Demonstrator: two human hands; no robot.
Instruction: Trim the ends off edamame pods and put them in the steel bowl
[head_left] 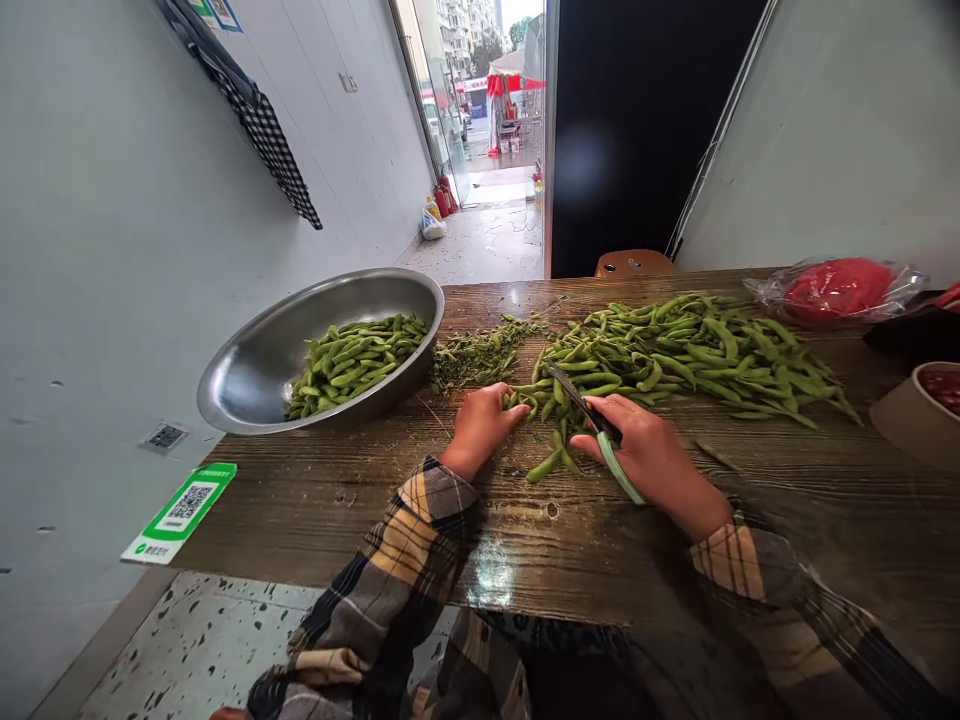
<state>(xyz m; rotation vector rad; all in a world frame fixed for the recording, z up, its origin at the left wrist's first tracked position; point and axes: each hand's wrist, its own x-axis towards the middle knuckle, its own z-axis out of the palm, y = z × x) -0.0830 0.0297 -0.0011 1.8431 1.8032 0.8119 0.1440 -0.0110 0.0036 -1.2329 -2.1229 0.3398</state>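
My right hand (634,445) grips a pair of scissors (611,462) with pale green handles, its dark blades pointing up and left over the pods. Just left of the blades, my left hand (484,425) pinches a green soybean pod (519,402) between thumb and fingers. A wide heap of uncut pods (697,345) spreads behind and right of my right hand. A few loose pods (546,466) lie on the wood between my hands. More pods (360,360) fill part of a large steel bowl (247,370) at the left. Small trimmings (480,357) are piled beside the bowl.
The wooden table (360,510) carries a green QR-code card (184,510) at its left corner. A red item in clear plastic (840,290) and a paper tub (919,415) stand at the right. Beyond are an orange stool (637,263) and an open doorway.
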